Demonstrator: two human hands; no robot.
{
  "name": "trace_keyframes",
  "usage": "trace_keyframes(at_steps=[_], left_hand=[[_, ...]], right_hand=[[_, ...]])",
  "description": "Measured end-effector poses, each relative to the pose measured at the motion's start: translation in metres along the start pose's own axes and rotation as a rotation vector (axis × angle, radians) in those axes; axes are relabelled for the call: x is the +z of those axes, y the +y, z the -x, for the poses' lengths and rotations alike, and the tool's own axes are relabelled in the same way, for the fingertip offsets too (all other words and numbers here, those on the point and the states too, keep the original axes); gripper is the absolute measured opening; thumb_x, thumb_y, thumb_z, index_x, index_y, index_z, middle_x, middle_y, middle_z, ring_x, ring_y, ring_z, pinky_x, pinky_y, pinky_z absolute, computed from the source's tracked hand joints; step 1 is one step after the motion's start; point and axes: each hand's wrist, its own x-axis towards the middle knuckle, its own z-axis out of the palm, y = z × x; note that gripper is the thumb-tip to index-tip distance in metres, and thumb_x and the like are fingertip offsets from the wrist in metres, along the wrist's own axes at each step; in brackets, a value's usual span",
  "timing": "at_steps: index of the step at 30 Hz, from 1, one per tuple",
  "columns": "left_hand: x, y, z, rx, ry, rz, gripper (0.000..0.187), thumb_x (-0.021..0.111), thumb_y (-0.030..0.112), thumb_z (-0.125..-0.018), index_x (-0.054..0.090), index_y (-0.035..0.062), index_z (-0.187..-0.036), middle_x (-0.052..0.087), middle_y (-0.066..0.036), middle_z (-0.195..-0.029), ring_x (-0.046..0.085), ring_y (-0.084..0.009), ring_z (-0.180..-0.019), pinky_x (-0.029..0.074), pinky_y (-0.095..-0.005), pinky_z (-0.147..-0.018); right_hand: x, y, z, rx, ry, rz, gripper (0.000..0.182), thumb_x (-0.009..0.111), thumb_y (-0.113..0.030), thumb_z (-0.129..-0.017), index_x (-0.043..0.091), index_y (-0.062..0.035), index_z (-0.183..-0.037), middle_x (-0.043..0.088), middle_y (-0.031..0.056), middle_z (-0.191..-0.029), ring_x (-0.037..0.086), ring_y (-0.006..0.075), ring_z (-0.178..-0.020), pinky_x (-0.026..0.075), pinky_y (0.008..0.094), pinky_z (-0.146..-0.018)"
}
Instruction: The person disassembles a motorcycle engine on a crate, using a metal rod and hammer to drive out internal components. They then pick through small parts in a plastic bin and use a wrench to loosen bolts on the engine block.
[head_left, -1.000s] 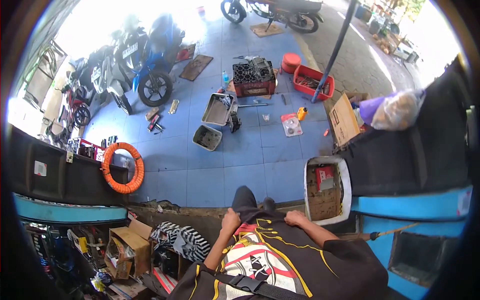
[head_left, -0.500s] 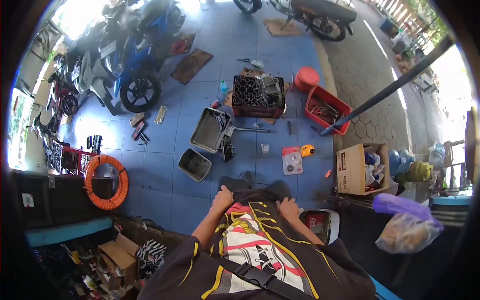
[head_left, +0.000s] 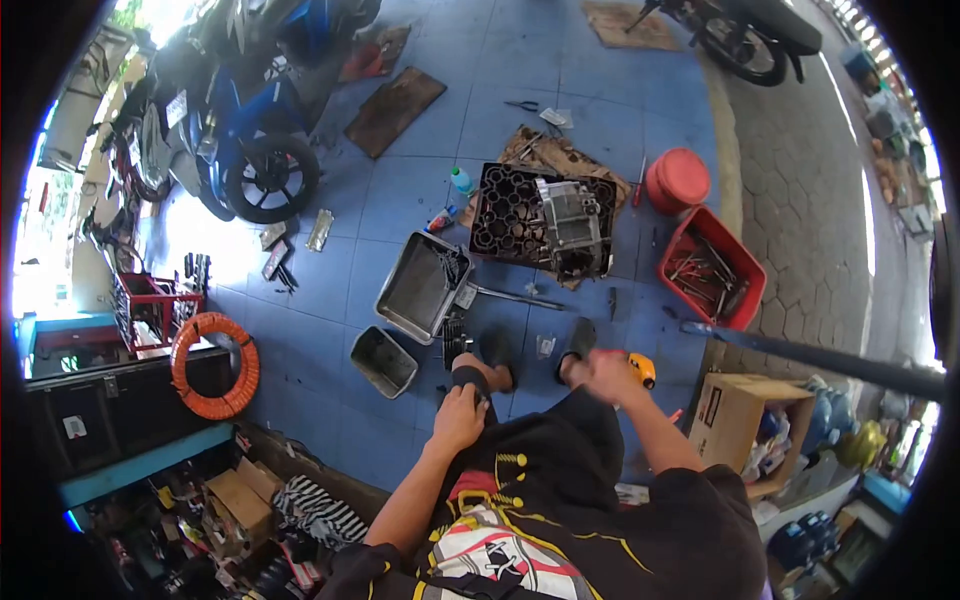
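My left hand [head_left: 460,415] is at my left knee, its fingers curled over the dark fabric of my shorts [head_left: 540,440]. In front of my right leg, my right hand [head_left: 610,378] is smeared by motion and its fingers do not show clearly. Just beyond it lies a yellow-orange tool or case [head_left: 642,370], partly covered by the hand. A metal engine case [head_left: 575,215] sits on the right part of a dark plastic crate [head_left: 505,215]. Left of my feet are a metal tray [head_left: 405,290] with small parts and a smaller bin [head_left: 383,362].
A red bin [head_left: 745,310] of tools and a red bucket [head_left: 678,180] stand at the right. A dark pole [head_left: 840,362] crosses there, above a cardboard box [head_left: 715,420]. Motorcycles [head_left: 270,180] stand at the left, beyond an orange hose coil [head_left: 180,365].
My view has tilted and shifted, and my legs and feet now show. My left hand has gone from the waist to the knee; my right hand has left the shorts' waist and moved forward.
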Motion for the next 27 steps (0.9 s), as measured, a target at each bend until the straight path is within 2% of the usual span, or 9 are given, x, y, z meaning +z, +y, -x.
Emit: trace_keyframes(at_steps=[2,5,8,10,12,16,22,23,27], left_hand=[[0.019,0.002,-0.072,0.183,0.176,0.349,0.025,0.063,0.016,-0.085,0.054,0.0014,-0.103,0.059,-0.020,-0.093,0.059,-0.0371,-0.093,0.047,-0.0467,-0.081],[0.082,-0.010,-0.198,0.093,0.340,0.503,0.019,0.066,0.014,-0.084,0.059,0.0003,-0.096,0.064,-0.014,-0.084,0.064,-0.0262,-0.078,0.049,-0.0379,-0.072],[0.141,-0.017,-0.307,-0.032,0.377,0.789,0.021,0.066,0.014,-0.087,0.061,-0.0017,-0.100,0.066,-0.010,-0.084,0.065,-0.0188,-0.076,0.051,-0.0317,-0.066],[0.168,-0.029,-0.363,-0.089,0.367,0.981,0.024,0.066,0.015,-0.089,0.061,-0.0028,-0.105,0.066,-0.008,-0.086,0.064,-0.0160,-0.077,0.051,-0.0288,-0.063],[0.168,-0.036,-0.393,-0.028,0.132,1.238,0.026,0.065,0.014,-0.091,0.062,-0.0040,-0.109,0.067,-0.008,-0.089,0.066,-0.0160,-0.076,0.052,-0.0258,-0.060],[0.178,-0.052,-0.438,0.155,0.100,1.307,0.028,0.072,0.009,-0.085,0.064,-0.0057,-0.108,0.069,-0.010,-0.086,0.067,-0.0146,-0.075,0.054,-0.0260,-0.065],[0.203,-0.048,-0.451,0.401,0.183,1.299,0.033,0.074,-0.001,-0.079,0.065,-0.0058,-0.110,0.070,-0.012,-0.094,0.067,-0.0146,-0.082,0.056,-0.0274,-0.076],[0.206,-0.047,-0.454,0.396,0.191,1.295,0.034,0.075,-0.003,-0.077,0.065,-0.0058,-0.110,0.070,-0.012,-0.095,0.066,-0.0137,-0.083,0.056,-0.0265,-0.076],[0.214,-0.041,-0.447,0.370,0.211,1.374,0.035,0.075,-0.003,-0.077,0.066,-0.0064,-0.110,0.070,-0.012,-0.095,0.066,-0.0133,-0.083,0.055,-0.0253,-0.077]], right_hand=[[-0.002,0.058,-0.085,0.116,0.447,-0.217,0.035,0.063,-0.033,-0.086,0.060,0.0010,-0.089,0.062,0.0265,-0.085,0.062,0.0420,-0.079,0.049,0.0468,-0.070],[-0.017,0.114,-0.191,-0.013,0.994,-0.269,0.026,0.059,-0.023,-0.094,0.062,0.0025,-0.099,0.065,0.0179,-0.080,0.064,0.0272,-0.071,0.049,0.0367,-0.065],[0.001,0.158,-0.261,0.093,1.028,-0.548,0.028,0.056,-0.022,-0.097,0.062,0.0037,-0.106,0.064,0.0083,-0.081,0.062,0.0152,-0.073,0.049,0.0301,-0.066],[0.018,0.170,-0.290,-0.109,1.115,-0.688,0.029,0.054,-0.020,-0.098,0.059,0.0051,-0.111,0.063,0.0038,-0.088,0.059,0.0110,-0.079,0.048,0.0252,-0.071],[0.041,0.184,-0.303,-0.205,1.101,-0.746,0.029,0.053,-0.019,-0.098,0.058,0.0049,-0.114,0.063,0.0046,-0.092,0.059,0.0119,-0.085,0.047,0.0250,-0.075],[0.067,0.208,-0.297,-0.461,1.085,-0.643,0.033,0.049,-0.019,-0.100,0.054,0.0052,-0.121,0.062,0.0081,-0.099,0.057,0.0144,-0.098,0.044,0.0268,-0.088],[0.066,0.239,-0.295,-0.296,0.931,-0.454,0.042,0.042,-0.030,-0.102,0.059,0.0063,-0.116,0.063,0.0093,-0.103,0.056,0.0143,-0.101,0.039,0.0279,-0.096],[0.065,0.241,-0.302,-0.164,0.869,-0.824,0.044,0.043,-0.034,-0.102,0.062,0.0052,-0.110,0.063,0.0078,-0.101,0.055,0.0128,-0.098,0.039,0.0270,-0.093],[0.072,0.256,-0.321,-0.160,0.904,-0.631,0.040,0.049,-0.033,-0.099,0.063,0.0039,-0.107,0.063,0.0036,-0.095,0.053,0.0108,-0.089,0.041,0.0262,-0.084]])
